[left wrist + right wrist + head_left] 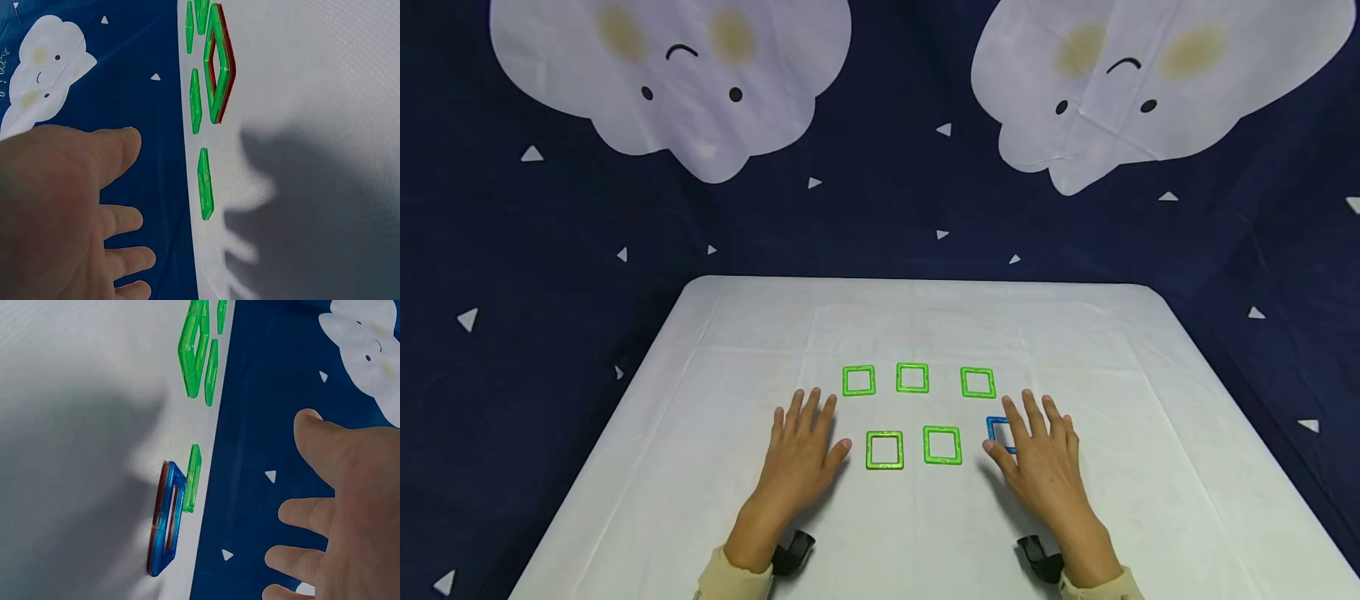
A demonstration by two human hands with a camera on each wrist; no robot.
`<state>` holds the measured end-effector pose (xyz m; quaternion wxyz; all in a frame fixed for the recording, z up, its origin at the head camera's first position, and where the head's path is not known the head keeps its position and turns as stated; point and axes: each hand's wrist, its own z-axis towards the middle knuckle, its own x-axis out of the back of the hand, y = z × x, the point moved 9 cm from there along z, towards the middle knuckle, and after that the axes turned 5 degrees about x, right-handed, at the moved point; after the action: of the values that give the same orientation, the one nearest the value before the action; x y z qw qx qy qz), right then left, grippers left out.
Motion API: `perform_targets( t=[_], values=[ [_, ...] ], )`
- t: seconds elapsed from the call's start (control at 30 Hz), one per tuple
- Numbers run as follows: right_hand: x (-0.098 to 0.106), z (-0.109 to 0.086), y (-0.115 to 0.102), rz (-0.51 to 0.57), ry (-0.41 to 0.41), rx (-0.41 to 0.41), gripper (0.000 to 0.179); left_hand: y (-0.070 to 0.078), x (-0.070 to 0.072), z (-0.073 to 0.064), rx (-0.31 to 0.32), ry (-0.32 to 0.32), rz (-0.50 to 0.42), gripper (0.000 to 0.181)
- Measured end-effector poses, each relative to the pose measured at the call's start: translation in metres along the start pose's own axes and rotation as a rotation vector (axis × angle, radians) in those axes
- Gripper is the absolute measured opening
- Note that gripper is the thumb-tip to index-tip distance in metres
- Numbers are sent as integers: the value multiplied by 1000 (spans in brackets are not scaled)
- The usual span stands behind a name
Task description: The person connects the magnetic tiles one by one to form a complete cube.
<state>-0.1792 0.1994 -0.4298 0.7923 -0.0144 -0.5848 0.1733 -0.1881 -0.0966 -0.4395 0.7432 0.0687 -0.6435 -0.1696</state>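
Note:
In the head view my left hand [797,462] hovers palm down over the white table, fingers spread, holding nothing. Nearest its thumb lies a green square magnetic tile frame [884,467]; the left wrist view shows a red layer [232,69] under it. A second green tile [942,462] lies to its right. My right hand [1047,467], also spread and holding nothing, hovers partly over a blue square tile [990,429], hiding its right side. From the right wrist, a reddish layer [153,544] shows beneath the blue tile.
A back row holds three green tiles: left [859,393], middle [912,390] and right [978,395]. All tiles lie flat on the white tabletop [737,333]. Behind its far edge hangs a dark blue cloth [880,217] with clouds and triangles. Each wrist wears a black device.

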Motion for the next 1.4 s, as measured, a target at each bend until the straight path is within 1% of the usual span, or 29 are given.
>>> perform_targets(
  t=[0.27, 0.57, 1.0, 1.2, 1.4],
  values=[
    [0, 0, -2, 7, -1, 8, 67, 2, -2, 0, -9, 5, -6, 65],
    [-1, 1, -3, 20, -11, 6, 67, 4, -6, -1, -21, -12, -10, 65],
    [-4, 0, -4, 29, -20, 6, 68, 8, -9, -1, -36, -9, -15, 65],
    [-4, 1, -5, 39, -20, 10, 68, 9, -12, -2, -42, -29, -31, 67],
    [-5, 3, -6, 43, -26, 14, 68, 12, -11, -2, -64, -10, -44, 65]
  ],
)
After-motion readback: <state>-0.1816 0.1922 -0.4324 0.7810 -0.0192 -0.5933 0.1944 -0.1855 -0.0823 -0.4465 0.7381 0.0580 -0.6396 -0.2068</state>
